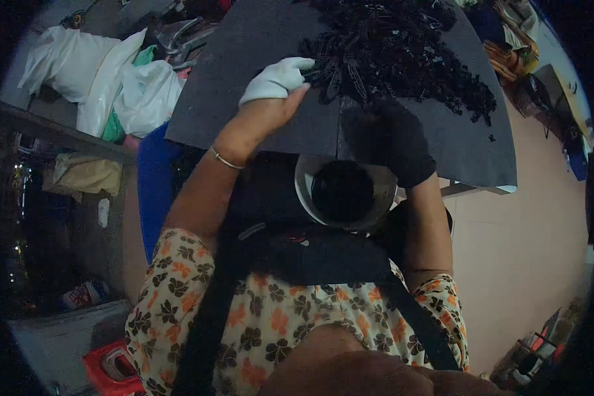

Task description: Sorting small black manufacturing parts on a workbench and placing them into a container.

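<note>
Head view: one counter (244, 59), dark grey, its near edge facing the person.

Item, black pieces (389, 46): many, small, of thin openwork look, heaped at the far middle of the counter and trailing off to the right; one stray piece (492, 138) lies apart near the right edge.

Item, left hand (277, 82): white glove, thumb uncovered; fingers curled and narrow, tips at the left fringe of the heap. Whether a piece is gripped, cannot tell. Metal bangle (226, 159) at the wrist.

Item, right hand (402, 142): black glove, at the near edge of the counter, right of the middle. Its fingers merge with the dark surface; their spread or hold, cannot tell.

Item, round container (301, 188): pale rim, dark interior, contents unclear; below the counter's near edge, between the forearms.

Surroundings: white bags (142, 96), at left; blue object (150, 191), beside the left arm; red container (112, 369), lower left; another person's hand (503, 61), beyond the counter's far right side; pale floor (508, 251), at right.
</note>
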`<state>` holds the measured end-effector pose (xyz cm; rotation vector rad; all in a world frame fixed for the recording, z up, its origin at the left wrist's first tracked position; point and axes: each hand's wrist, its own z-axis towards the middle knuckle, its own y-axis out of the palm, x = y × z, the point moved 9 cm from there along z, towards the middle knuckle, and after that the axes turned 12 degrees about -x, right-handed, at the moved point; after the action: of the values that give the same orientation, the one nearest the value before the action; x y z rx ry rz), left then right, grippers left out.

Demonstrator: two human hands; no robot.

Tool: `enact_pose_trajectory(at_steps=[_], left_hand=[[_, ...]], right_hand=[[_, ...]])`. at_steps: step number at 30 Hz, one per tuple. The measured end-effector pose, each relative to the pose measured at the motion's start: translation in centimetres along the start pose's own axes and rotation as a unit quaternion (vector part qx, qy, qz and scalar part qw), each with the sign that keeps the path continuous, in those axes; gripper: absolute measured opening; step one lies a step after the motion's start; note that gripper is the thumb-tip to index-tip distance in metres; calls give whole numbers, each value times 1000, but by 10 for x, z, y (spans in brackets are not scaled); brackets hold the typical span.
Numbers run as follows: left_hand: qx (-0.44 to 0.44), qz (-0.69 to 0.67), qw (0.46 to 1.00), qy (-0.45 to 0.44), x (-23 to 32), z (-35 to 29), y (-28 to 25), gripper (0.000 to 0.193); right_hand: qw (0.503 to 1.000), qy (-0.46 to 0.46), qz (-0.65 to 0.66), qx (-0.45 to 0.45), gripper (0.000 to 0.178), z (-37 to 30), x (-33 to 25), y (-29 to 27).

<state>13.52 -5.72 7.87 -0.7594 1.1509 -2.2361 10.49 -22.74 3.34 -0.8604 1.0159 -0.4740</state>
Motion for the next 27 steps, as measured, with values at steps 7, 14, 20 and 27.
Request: enact_pose_trajectory(at_steps=[7, 14, 20, 27], left_hand=[[-43, -439, 869, -224, -6, -24, 16, 23], [-90, -492, 847, -179, 26, -35, 22, 30], [-147, -489, 833, -212, 42, -40, 21, 35], [-129, -451, 864, -181, 40, -39, 23, 33]], right_hand=[[981, -132, 123, 66, 32, -6, -30, -4], [974, -195, 72, 87, 31, -16, -54, -4], [971, -214, 45, 97, 31, -22, -55, -5], [955, -254, -114, 101, 32, -28, -67, 2]])
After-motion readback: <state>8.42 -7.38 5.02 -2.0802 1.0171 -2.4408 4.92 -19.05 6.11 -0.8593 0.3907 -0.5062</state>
